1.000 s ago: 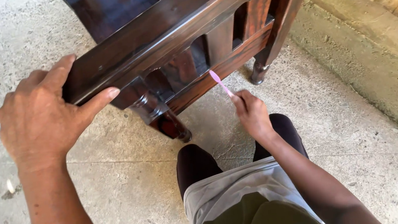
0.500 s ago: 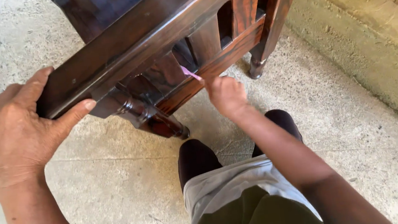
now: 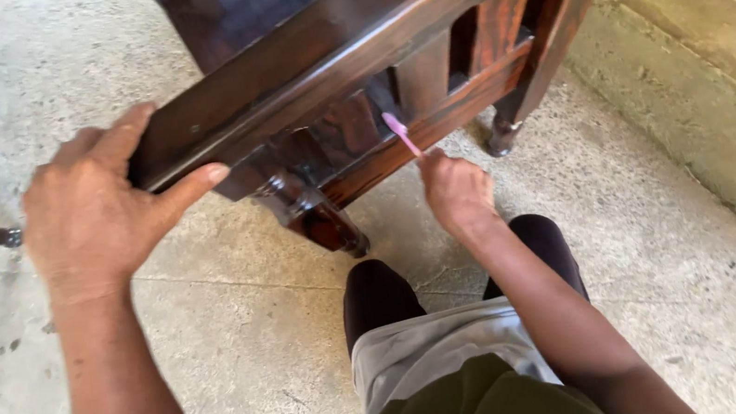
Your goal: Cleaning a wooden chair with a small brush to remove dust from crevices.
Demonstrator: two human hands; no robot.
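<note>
The left hand [image 3: 93, 217] is clamped with fingers [image 3: 121, 134] curled over and thumb pressed beneath, forearm straight, while the right hand [image 3: 458, 194] is closed in a pinch, arm extended forward.

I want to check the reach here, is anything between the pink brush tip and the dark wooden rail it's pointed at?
Nothing visible blocks it. The right hand holds the pink brush with its tip up at the lower rail, beside a slat. The carved leg stands off to the left, clear of the brush. The left hand grips the upper rail.

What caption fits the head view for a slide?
Left hand grips a dark wooden furniture rail; right hand holds a pink brush.
</note>
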